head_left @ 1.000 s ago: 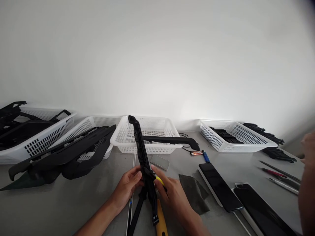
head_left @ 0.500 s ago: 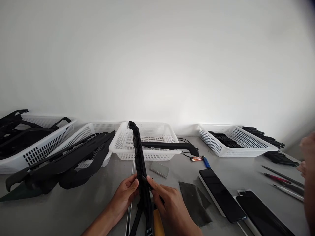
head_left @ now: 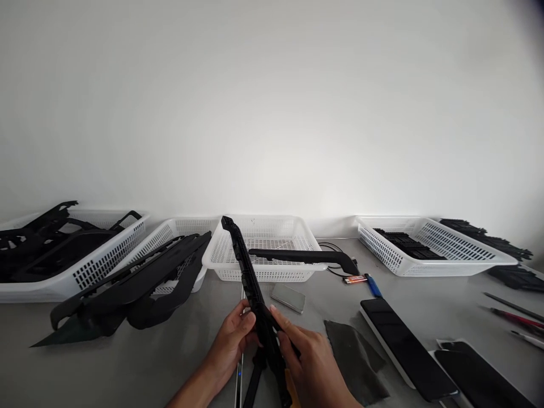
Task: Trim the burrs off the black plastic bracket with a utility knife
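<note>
A long black plastic trim strip [head_left: 247,272] with a ribbed side and a bent far end slants up in front of me. My left hand [head_left: 232,343] grips it from the left, thumb laid along its edge. On the other side my right hand [head_left: 310,357] is closed round a thin dark tool [head_left: 279,326], index finger stretched along it against the strip. The tool's kind is not clear, since the fingers cover most of it. Below the right hand shows part of a yellow object [head_left: 291,388]. Another black strip lies under the held one near the front edge.
A white basket [head_left: 221,266] behind the hands carries a curved black trim piece [head_left: 301,256] across it. Black parts fill baskets at left [head_left: 110,266] and right [head_left: 450,267]. A metal block [head_left: 288,298], dark cloth [head_left: 355,360], phone [head_left: 406,345], lighter [head_left: 373,285] and pens [head_left: 516,317] lie around.
The whole scene has shifted right in view. The held strip leans more to the left at its far end. Another person's hand at the right edge has gone out of view.
</note>
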### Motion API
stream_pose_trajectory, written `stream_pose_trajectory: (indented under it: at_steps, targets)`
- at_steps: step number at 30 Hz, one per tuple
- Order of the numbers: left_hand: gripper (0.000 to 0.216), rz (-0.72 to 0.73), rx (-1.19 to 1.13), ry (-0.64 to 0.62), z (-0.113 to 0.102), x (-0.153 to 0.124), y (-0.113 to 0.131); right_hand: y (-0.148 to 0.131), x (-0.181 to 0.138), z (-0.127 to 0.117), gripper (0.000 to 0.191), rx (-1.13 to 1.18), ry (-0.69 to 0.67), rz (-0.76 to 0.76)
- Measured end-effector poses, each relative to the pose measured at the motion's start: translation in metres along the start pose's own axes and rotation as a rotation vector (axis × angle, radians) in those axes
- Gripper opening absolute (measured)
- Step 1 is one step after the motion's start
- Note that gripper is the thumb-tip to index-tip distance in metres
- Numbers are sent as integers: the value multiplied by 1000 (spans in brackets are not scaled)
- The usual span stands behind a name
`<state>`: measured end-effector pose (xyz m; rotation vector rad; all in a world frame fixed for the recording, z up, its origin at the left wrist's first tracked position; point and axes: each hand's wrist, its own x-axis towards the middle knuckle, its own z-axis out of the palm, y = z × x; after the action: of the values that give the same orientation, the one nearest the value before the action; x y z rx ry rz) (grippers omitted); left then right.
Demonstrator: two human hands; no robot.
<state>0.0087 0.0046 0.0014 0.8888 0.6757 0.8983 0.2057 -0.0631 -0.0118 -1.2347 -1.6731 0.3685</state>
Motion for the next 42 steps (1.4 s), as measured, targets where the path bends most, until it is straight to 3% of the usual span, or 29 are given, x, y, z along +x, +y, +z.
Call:
stream_pose_trajectory:
  at_steps: [5, 12, 20, 28, 37, 42]
  targets:
    - [45, 28, 25, -8, 1, -2, 3, -7, 2, -1, 26, -32, 46, 16]
    - [42, 49, 38, -27, 2, -1, 6, -20, 8, -3, 44, -89, -88, 123]
    - [41, 60, 72, -48, 0, -1, 4, -24, 8, -6, 47, -70, -212, 153]
    - [45, 64, 167, -50, -2, -2, 2, -35, 10, -8, 45, 28, -185, 236]
    - [48, 88, 210, -9, 4, -4, 2, -34, 7, 0, 43, -58, -95, 212]
    - [47, 101, 228, -10, 4, -4, 1, -36, 9, -4, 43, -54, -141, 201]
